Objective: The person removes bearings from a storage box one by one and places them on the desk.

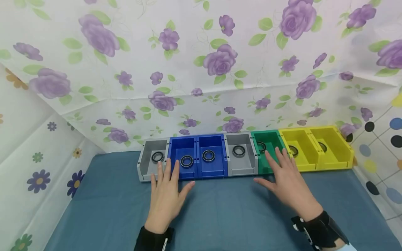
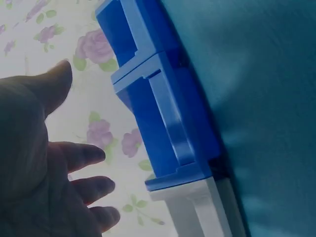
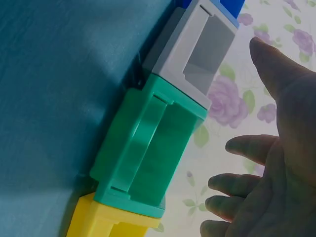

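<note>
My left hand (image 1: 164, 202) hovers palm down with spread fingers, its fingertips at the front of the left grey bin (image 1: 146, 170) and the left blue bin (image 1: 179, 144). Over the front of the green bin (image 1: 273, 137) reaches my right hand (image 1: 290, 190), fingers spread and holding nothing. Black-rimmed ring bearings lie one to a bin: a bearing (image 1: 186, 167) in the left blue bin, another bearing (image 1: 239, 156) in the right grey bin (image 1: 243, 169). The green bin's bearing (image 1: 265, 146) is close to my right index fingertip. Both wrist views show the palms with nothing in them.
The right blue bin (image 1: 211, 171) and two joined yellow bins (image 1: 337, 150) complete the side-by-side row. A blue-green cloth (image 1: 220, 216) covers the table. Flower-patterned sheeting (image 1: 188, 76) rises right behind the bins, with more sheeting at both sides.
</note>
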`<state>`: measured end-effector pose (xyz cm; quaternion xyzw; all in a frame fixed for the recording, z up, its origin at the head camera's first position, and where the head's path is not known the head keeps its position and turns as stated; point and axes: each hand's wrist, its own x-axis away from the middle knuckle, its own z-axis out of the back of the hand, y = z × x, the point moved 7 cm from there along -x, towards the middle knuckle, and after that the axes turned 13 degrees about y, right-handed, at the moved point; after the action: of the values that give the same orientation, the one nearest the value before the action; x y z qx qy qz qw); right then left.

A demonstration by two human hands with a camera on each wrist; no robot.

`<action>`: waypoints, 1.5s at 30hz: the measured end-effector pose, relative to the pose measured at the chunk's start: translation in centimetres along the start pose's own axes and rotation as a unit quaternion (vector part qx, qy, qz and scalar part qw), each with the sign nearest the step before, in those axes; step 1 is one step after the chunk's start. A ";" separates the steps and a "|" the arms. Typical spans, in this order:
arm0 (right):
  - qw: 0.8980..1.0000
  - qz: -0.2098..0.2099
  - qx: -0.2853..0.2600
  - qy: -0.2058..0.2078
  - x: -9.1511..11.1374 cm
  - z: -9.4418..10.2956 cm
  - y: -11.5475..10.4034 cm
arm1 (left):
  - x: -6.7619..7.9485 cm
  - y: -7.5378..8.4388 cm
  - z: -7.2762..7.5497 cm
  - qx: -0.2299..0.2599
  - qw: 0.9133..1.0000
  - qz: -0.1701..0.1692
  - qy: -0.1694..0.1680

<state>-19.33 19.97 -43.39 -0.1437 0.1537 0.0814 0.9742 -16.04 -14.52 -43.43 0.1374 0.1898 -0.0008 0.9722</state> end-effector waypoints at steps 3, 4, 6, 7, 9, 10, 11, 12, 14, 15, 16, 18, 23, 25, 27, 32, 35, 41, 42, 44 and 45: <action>1.000 0.002 -0.008 0.002 -0.5 0.2 0.2 | -0.5 0.5 0.3 0.028 1.000 0.001 0.000; 1.000 0.003 -0.011 0.004 -0.6 0.4 0.2 | -0.6 0.7 0.4 0.038 0.999 0.002 0.002; 1.000 0.004 -0.017 0.009 -0.9 0.7 0.2 | -1.0 1.3 0.8 0.058 0.998 0.002 0.008; 1.000 0.004 -0.022 0.013 -1.0 0.9 0.2 | -1.2 1.7 1.0 0.066 0.998 -0.001 0.013; 0.999 0.005 -0.032 0.022 -1.1 1.2 0.1 | -1.7 2.3 1.3 0.078 0.997 -0.007 0.023; 0.999 0.004 -0.040 0.027 -1.2 1.4 0.0 | -1.9 2.7 1.5 0.083 0.996 -0.010 0.029; 0.998 0.003 -0.047 0.031 -1.2 1.6 0.0 | -2.1 3.0 1.6 0.087 0.996 -0.012 0.033; 0.998 0.002 -0.055 0.037 -1.2 1.7 -0.1 | -2.3 3.3 1.6 0.092 0.995 -0.012 0.036; 0.997 -0.002 -0.069 0.044 -1.4 1.9 -0.1 | -2.8 3.8 1.5 0.101 0.994 -0.007 0.035; 0.996 -0.005 -0.074 0.047 -1.4 1.9 -0.1 | -3.0 4.0 1.4 0.107 0.994 -0.001 0.033; 0.996 -0.007 -0.079 0.048 -1.5 1.9 -0.2 | -3.2 4.2 1.1 0.112 0.993 0.006 0.030; 0.995 -0.011 -0.082 0.048 -1.6 1.8 -0.2 | -3.5 4.5 0.5 0.123 0.992 0.020 0.019; 0.996 -0.017 -0.080 0.034 -1.7 1.2 -0.2 | -4.1 5.1 -1.5 0.144 0.988 0.048 -0.005; 0.997 -0.020 -0.075 0.028 -1.7 0.8 -0.1 | -4.2 5.3 -2.2 0.151 0.987 0.058 -0.011; 0.997 -0.020 -0.074 0.023 -1.7 0.4 -0.1 | -4.2 5.5 -2.8 0.154 0.986 0.067 -0.014; 0.997 -0.022 -0.074 0.004 -1.8 -0.3 -0.2 | -4.3 5.5 -3.5 0.147 0.986 0.072 -0.002; 0.997 -0.021 -0.073 -0.001 -1.9 -0.5 -0.2 | -4.5 5.4 -3.6 0.131 0.989 0.069 0.012; 0.997 -0.022 -0.071 -0.002 -2.1 -0.6 -0.2 | -5.2 5.3 -3.8 0.111 0.991 0.067 0.023; 0.997 -0.023 -0.070 -0.003 -2.2 -0.6 -0.2 | -5.3 5.3 -3.8 0.108 0.992 0.068 0.025; 0.997 -0.025 -0.069 -0.005 -2.3 -0.6 -0.2 | -5.5 5.2 -3.8 0.103 0.992 0.067 0.031; 0.997 -0.026 -0.068 -0.008 -2.4 -0.6 -0.2 | -5.7 5.2 -3.8 0.099 0.992 0.064 0.037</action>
<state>-21.67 19.35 -43.13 -0.2129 0.1366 0.0670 0.9652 -22.40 -8.82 -43.30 0.2447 0.2156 0.0481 0.9441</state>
